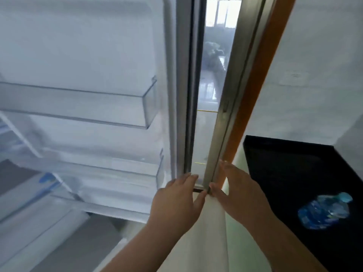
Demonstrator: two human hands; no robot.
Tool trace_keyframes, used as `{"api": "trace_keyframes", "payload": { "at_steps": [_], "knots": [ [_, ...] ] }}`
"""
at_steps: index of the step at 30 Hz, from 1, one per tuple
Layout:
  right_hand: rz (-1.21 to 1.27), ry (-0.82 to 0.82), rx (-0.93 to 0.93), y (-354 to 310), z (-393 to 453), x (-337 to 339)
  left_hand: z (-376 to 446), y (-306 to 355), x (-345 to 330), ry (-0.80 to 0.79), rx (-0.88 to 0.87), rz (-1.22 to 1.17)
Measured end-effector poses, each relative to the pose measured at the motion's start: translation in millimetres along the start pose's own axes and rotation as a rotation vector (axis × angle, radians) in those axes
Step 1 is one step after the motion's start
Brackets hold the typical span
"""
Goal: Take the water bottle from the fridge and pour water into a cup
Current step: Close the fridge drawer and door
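Observation:
The fridge door [82, 55] stands open on the left, its inner side with clear shelves facing me. My left hand [176, 199] rests on the door's lower edge, fingers spread, holding nothing. Just to its right, my right hand [239, 191] lies flat against a metal frame [222, 124], fingers apart and empty. A water bottle [324, 211] with a blue label and blue cap lies on its side on a black counter [284, 165] at the right, apart from both hands. No cup is in view.
A clear door shelf [110, 107] juts out at mid-left, with another [125, 169] below it. An orange-brown strip [255, 79] runs beside the metal frame. A white wall [314, 75] rises behind the counter. Between door and frame a gap shows a bright room beyond.

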State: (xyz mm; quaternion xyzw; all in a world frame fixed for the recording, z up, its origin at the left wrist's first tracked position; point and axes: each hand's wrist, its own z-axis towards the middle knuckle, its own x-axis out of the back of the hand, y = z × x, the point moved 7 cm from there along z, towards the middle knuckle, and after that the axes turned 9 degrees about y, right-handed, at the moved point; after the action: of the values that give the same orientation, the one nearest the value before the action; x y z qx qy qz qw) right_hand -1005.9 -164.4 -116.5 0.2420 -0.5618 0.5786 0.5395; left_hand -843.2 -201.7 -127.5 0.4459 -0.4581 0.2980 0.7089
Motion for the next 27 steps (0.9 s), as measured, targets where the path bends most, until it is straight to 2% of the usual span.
{"api": "trace_keyframes", "payload": {
  "at_steps": [6,8,13,14,16,18,20,24,27],
  "knots": [
    [0.039,-0.038,0.09,-125.0,-39.8,-45.9,-65.8,-96.9,51.8,0.0,0.05,-0.009],
    [0.063,0.034,0.02,-149.3,-53.0,-60.5,-87.7,-135.2,68.2,0.025,0.083,0.028],
    [0.317,0.369,-0.204,-161.1,-78.7,-75.4,-143.8,-248.2,97.3,0.074,0.277,0.119],
    [0.342,0.416,-0.195,-165.2,-85.9,-76.8,-154.2,-264.8,101.7,0.073,0.314,0.128],
    [0.303,0.447,-0.014,-198.4,-97.1,-87.1,-172.8,-294.9,112.3,0.075,0.381,0.145],
    [0.265,0.343,0.233,-247.0,-103.5,-115.7,-187.3,-321.8,120.9,0.083,0.448,0.144],
    [0.222,0.135,0.398,-293.9,-104.9,-162.4,-201.7,-349.9,123.6,0.089,0.525,0.151],
    [0.06,-0.318,0.586,-372.6,-109.3,-271.0,-228.9,-410.8,118.1,0.094,0.711,0.187],
    [-0.071,-0.502,0.716,-416.1,-114.7,-331.9,-247.8,-449.2,112.1,0.074,0.841,0.208]
  ]
}}
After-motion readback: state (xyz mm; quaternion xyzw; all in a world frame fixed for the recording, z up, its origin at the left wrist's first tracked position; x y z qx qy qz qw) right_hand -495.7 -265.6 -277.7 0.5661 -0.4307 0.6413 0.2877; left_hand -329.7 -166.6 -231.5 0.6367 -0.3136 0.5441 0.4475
